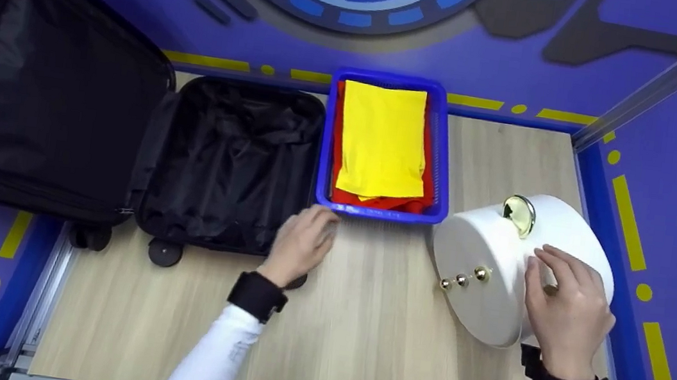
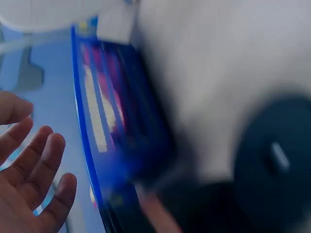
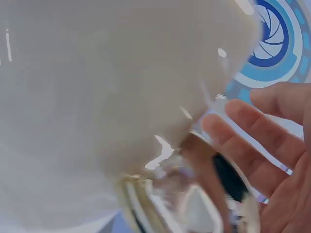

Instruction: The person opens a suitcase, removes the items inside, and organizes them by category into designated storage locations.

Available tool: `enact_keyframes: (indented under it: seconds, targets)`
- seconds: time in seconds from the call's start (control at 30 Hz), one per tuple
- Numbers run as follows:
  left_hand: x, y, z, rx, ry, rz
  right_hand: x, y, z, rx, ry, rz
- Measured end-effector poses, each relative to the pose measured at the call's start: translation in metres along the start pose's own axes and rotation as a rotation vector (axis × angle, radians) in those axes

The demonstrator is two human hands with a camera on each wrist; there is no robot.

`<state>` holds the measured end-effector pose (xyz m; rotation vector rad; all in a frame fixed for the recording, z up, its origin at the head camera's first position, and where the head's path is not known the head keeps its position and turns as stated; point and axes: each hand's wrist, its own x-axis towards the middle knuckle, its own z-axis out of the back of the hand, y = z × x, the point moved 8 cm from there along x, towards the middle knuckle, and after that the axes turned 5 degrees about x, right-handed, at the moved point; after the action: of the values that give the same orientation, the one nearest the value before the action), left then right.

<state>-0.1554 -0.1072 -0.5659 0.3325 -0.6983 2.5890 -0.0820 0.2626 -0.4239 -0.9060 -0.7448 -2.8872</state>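
My left hand (image 1: 303,244) hovers between the open black suitcase (image 1: 228,163) and the front corner of the blue plastic basket (image 1: 381,214), fingers relaxed and slightly bent, holding nothing. Folded yellow cloth (image 1: 383,140) lies over red cloth (image 1: 376,202) inside the basket. At the right, a glossy white drum-shaped case (image 1: 486,247) with a gold ring-like fitting (image 1: 519,215) and small gold balls lies tilted on the table. Over its near right side is my right hand (image 1: 572,309), fingers loosely bent. The right wrist view shows its fingers (image 3: 257,131) beside the gold fitting, gripping nothing.
The suitcase lid (image 1: 46,96) leans open at the far left, and a suitcase wheel (image 1: 165,253) rests on the wooden table (image 1: 358,341). Blue-purple panels (image 1: 667,192) with yellow markings enclose the back and sides. The left wrist view is partly blurred.
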Motion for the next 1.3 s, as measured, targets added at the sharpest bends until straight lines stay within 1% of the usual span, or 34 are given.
enact_keyframes:
  seconds: [0.1, 0.2, 0.33, 0.43, 0.53, 0.6, 0.67, 0.73, 0.9, 0.97, 1.07, 1.17, 1.3]
  targets:
    - [-0.017, 0.022, 0.011, 0.053, -0.015, 0.088, -0.005, 0.007, -0.001, 0.027, 0.009, 0.011]
    - [-0.033, 0.037, 0.014, 0.062, -0.005, 0.168, -0.012, 0.018, -0.006, 0.063, 0.015, 0.044]
    - [-0.048, 0.046, 0.012, 0.046, -0.002, 0.226, -0.026, 0.035, -0.02, 0.076, 0.037, 0.088]
    - [-0.053, 0.047, 0.009, 0.028, -0.012, 0.249, -0.041, 0.043, -0.034, 0.075, 0.061, 0.067]
    - [-0.056, 0.047, 0.008, 0.023, -0.022, 0.263, -0.057, 0.047, -0.048, 0.065, 0.099, 0.008]
    - [-0.056, 0.047, 0.009, 0.025, -0.034, 0.262, -0.066, 0.048, -0.057, 0.053, 0.122, -0.034]
    - [-0.056, 0.046, 0.009, 0.025, -0.046, 0.259, -0.071, 0.048, -0.064, 0.041, 0.121, -0.066]
    - [-0.055, 0.045, 0.009, 0.017, -0.056, 0.258, -0.074, 0.047, -0.071, 0.034, 0.094, -0.083]
    - [-0.054, 0.044, 0.009, -0.004, -0.067, 0.269, -0.07, 0.04, -0.089, -0.013, 0.027, -0.115]
    - [-0.054, 0.044, 0.008, -0.005, -0.064, 0.275, -0.067, 0.035, -0.095, -0.033, 0.009, -0.142]
    - [-0.054, 0.043, 0.006, -0.007, -0.058, 0.275, -0.062, 0.027, -0.096, -0.027, -0.022, -0.188]
    - [-0.054, 0.042, 0.006, -0.005, -0.05, 0.273, -0.057, 0.018, -0.095, -0.015, -0.033, -0.224]
    - [-0.052, 0.041, 0.006, 0.007, -0.039, 0.271, -0.048, 0.001, -0.092, 0.006, -0.056, -0.219]
